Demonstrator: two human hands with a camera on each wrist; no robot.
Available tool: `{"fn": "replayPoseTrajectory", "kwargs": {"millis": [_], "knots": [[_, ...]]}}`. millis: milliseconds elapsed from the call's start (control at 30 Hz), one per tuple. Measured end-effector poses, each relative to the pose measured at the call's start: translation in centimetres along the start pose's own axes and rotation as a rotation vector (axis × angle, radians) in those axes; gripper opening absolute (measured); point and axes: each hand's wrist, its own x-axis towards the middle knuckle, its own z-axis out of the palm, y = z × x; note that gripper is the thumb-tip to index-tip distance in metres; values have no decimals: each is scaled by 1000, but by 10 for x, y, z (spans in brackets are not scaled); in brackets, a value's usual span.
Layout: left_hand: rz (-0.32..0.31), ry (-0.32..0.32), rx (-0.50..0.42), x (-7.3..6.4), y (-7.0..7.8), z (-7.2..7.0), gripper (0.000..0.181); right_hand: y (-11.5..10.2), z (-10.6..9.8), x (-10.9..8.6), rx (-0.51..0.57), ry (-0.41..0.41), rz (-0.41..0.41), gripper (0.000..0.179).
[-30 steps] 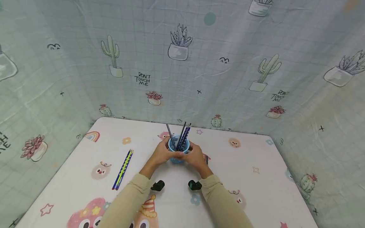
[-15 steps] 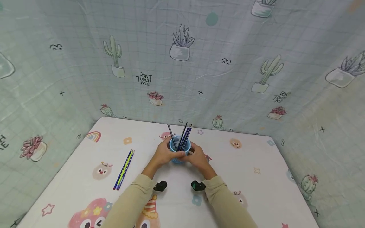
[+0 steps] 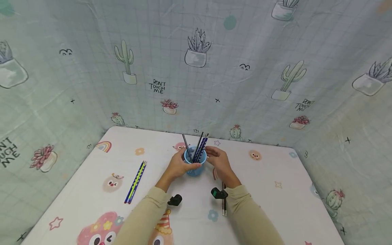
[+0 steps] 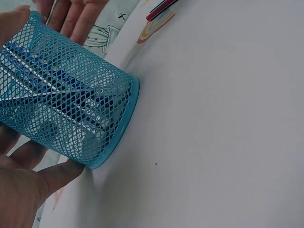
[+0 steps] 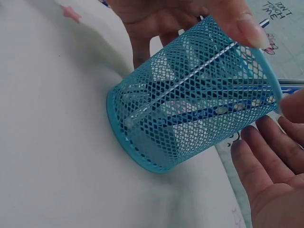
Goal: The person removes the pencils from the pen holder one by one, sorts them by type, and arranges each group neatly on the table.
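A light blue mesh pencil cup [image 3: 195, 171] holds several pencils [image 3: 200, 149], dark ones and blue patterned ones, that lean out over its rim. My left hand [image 3: 178, 166] grips the cup from the left, thumb across its near side just under the rim. On the cup's other side is my right hand [image 3: 221, 163], fingers loosely bent beside the mesh wall. In the right wrist view its thumb [image 5: 293, 107] lies at the rim; whether it touches is unclear. Both wrist views show the cup [image 4: 76, 95] close over the white tabletop; whether its base rests there I cannot tell.
Left of the cup, several blue and yellow-green pencils [image 3: 134, 183] lie together on the patterned white table [image 3: 190, 217]. Some dark pencils [image 3: 224, 204] lie beside my right forearm, partly hidden by it. A cactus-print curtain [image 3: 171, 61] encloses the table's back and sides.
My right hand has come off the near side of the cup and moved to the right, its fingers loosened. The left hand keeps its hold. The view has shifted slightly.
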Motion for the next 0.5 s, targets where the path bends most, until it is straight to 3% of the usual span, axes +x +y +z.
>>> {"fn": "replayPoseTrajectory", "kwargs": {"millis": [233,500], "knots": [[-2,3,-2,-1,1,1,80,-11,2,5,78,25,3,47],[6,8,10,-1,0,0,74,-24,14,15,-82,152,-12,38]]}}
